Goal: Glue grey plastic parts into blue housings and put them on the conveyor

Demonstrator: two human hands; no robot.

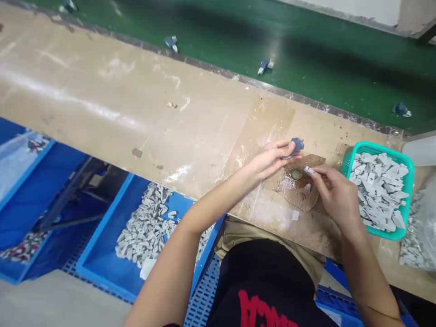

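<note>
**Q:** L hand point(270, 160), status?

**A:** Pinching small dark-blue piece point(297, 145) at fingertips, grip narrow. Piece is showing just past far edge of brown paper-like sheet point(303, 193).

**Q:** R hand point(335, 196)?

**A:** Holding pale grey strip point(309, 170) between thumb and fingers, also narrow. Strip is sitting near the blue piece, not touching, above a round greenish dab point(296, 174). Dab material: can't tell.

**Q:** Edges, room?

**A:** R hand is working just beside rim of teal plastic basket point(376, 149), which is holding loose grey strips point(379, 190). Tan workbench point(102, 104) is stretching long to L of hands. Its far edge is running in a dark worn line, well past the hands, along green conveyor belt point(340, 54), which is carrying blue pieces point(265, 66). Near edge is passing close under both forearms.

**Q:** Others?

**A:** Blue bin point(105, 218) is holding more grey strips point(146, 227), below bench on L. Clear plastic bag point(424, 218) is lying past the basket on R.
</note>
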